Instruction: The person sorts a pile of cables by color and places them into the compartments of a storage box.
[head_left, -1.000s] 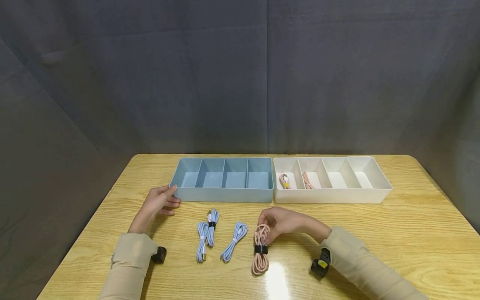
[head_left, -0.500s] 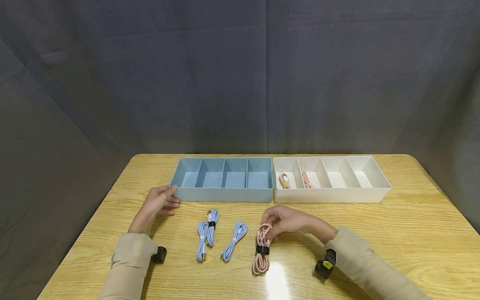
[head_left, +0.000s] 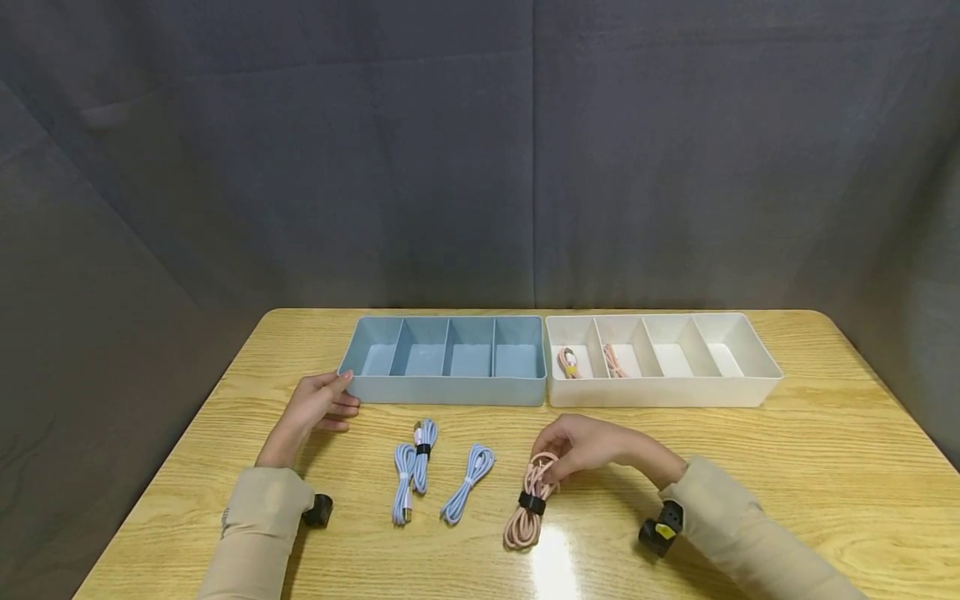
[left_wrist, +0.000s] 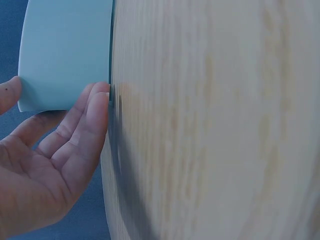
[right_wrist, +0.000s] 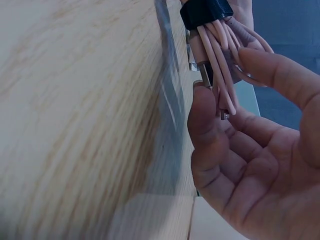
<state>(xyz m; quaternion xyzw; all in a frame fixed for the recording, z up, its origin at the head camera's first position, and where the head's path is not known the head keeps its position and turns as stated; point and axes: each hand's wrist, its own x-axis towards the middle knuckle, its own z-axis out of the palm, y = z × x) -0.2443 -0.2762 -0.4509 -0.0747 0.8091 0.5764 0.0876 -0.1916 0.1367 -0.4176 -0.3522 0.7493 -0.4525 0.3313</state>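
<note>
My right hand (head_left: 581, 450) pinches the upper end of a coiled pink charging cable (head_left: 528, 512) bound with a black strap. The coil leans, top to the right, its lower loops close over the table. In the right wrist view, the thumb and fingers close on the pink strands (right_wrist: 217, 60), metal plugs showing among them. My left hand (head_left: 318, 404) touches the left end of a blue four-compartment bin (head_left: 450, 390), fingers fairly straight against its end wall (left_wrist: 67, 55) and thumb at the rim.
Several coiled light-blue cables (head_left: 468, 483) lie on the wooden table (head_left: 360, 558) between the hands. Right of the blue bin stands a white divided bin (head_left: 667, 392), holding pink cables (head_left: 569, 362) in its two left compartments. A dark curtain (head_left: 480, 167) hangs behind.
My right hand has shifted a little to the right, drawing the pink cable's top end with it, so the coil now slants. The left hand stays at the blue bin.
</note>
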